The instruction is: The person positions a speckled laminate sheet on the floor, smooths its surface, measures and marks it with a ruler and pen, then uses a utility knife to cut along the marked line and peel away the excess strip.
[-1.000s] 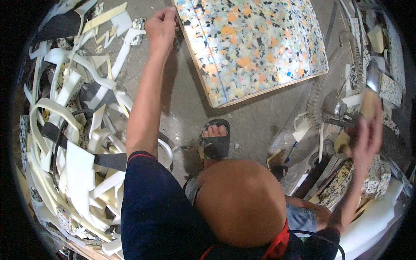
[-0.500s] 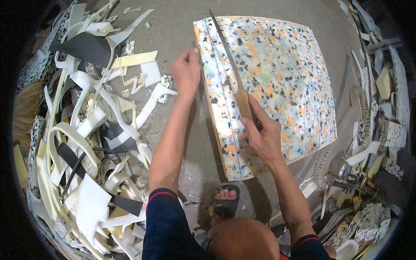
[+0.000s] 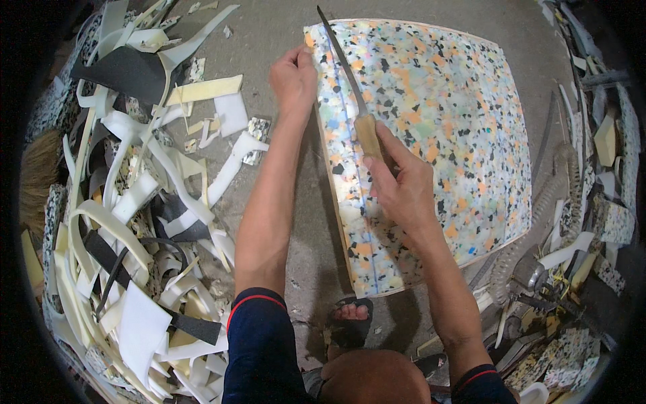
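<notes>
Knife now drawn lower along the blue line since half a second ago. Right hand clamped on its wooden handle, left hand gripping the speckled foam sheet edge on the floor. Best kept steady, blade tracking the line.

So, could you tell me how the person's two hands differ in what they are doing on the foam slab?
The right hand grips the wooden handle of a long knife over the speckled foam slab; the left hand holds no tool and clasps the slab's left edge. The left reaches farther up the slab than the right. Both are bare.
</notes>
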Action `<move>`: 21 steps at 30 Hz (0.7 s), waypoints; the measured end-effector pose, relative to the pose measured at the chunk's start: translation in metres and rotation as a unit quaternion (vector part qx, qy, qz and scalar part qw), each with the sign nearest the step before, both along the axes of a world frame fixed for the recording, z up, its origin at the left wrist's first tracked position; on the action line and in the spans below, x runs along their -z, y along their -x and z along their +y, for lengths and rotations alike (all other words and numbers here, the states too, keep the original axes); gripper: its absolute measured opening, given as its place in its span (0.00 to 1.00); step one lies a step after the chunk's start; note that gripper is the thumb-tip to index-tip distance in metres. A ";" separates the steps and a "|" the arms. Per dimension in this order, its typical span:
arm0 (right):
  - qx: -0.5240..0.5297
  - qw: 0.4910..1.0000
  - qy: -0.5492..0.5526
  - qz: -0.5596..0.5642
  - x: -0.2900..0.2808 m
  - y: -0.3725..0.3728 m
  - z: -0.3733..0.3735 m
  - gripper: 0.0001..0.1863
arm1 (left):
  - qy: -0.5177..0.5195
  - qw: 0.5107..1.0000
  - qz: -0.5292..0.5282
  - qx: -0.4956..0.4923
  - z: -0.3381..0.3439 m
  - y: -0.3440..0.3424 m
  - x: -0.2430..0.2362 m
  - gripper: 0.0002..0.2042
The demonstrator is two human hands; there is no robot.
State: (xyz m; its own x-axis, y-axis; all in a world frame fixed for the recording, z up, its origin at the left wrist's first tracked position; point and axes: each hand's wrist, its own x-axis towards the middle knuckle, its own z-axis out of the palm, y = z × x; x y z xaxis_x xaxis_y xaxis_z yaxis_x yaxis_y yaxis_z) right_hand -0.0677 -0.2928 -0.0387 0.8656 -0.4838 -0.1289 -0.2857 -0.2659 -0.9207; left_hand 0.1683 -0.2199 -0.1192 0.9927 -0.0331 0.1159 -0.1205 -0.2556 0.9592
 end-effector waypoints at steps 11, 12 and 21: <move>-0.003 0.999 0.039 0.009 -0.003 -0.024 -0.008 0.29 | 0.003 1.000 -0.015 -0.006 -0.001 0.004 -0.003 0.14; -0.006 0.999 0.047 0.020 -0.006 -0.031 -0.009 0.29 | 0.007 1.000 -0.012 -0.006 -0.001 0.005 -0.003 0.14; -0.008 0.995 0.103 0.005 -0.004 -0.029 -0.010 0.29 | 0.025 1.000 -0.005 0.001 0.003 0.000 -0.001 0.14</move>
State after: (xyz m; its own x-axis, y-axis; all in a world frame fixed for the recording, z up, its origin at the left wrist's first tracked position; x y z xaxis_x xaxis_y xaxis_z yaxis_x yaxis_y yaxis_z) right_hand -0.0383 -0.3023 -0.0348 0.8726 -0.4871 -0.0372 -0.2892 -0.4538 -0.8428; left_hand 0.1687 -0.2170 -0.1179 0.9915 -0.0296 0.1265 -0.1299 -0.2062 0.9699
